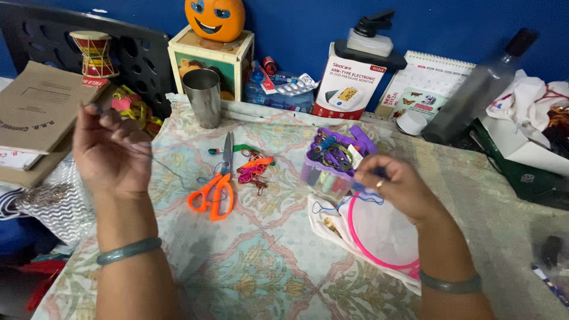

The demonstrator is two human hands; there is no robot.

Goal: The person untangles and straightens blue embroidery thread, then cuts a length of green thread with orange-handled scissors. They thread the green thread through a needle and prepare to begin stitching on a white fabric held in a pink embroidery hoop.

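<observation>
Left hand (112, 151), raised at left with palm toward the camera, fingers curled and pinched together on one end of a thin dark thread (172, 172); a green bangle circles the wrist. Right hand (396, 191), knuckles up, fingertips closed on the thread's other end, just above a pink embroidery hoop (379, 249) stretched with white cloth at near right. The thread's middle span is faint against the patterned tablecloth (261, 266); whether a needle is held cannot be told. Orange-handled scissors (214, 189) lie between the hands; a purple tray of thread spools (333, 163) stands just beyond the right hand. Far side: a white-and-red carton (347, 86), a spiral desk calendar (427, 86), a steel tumbler (203, 98).
</observation>
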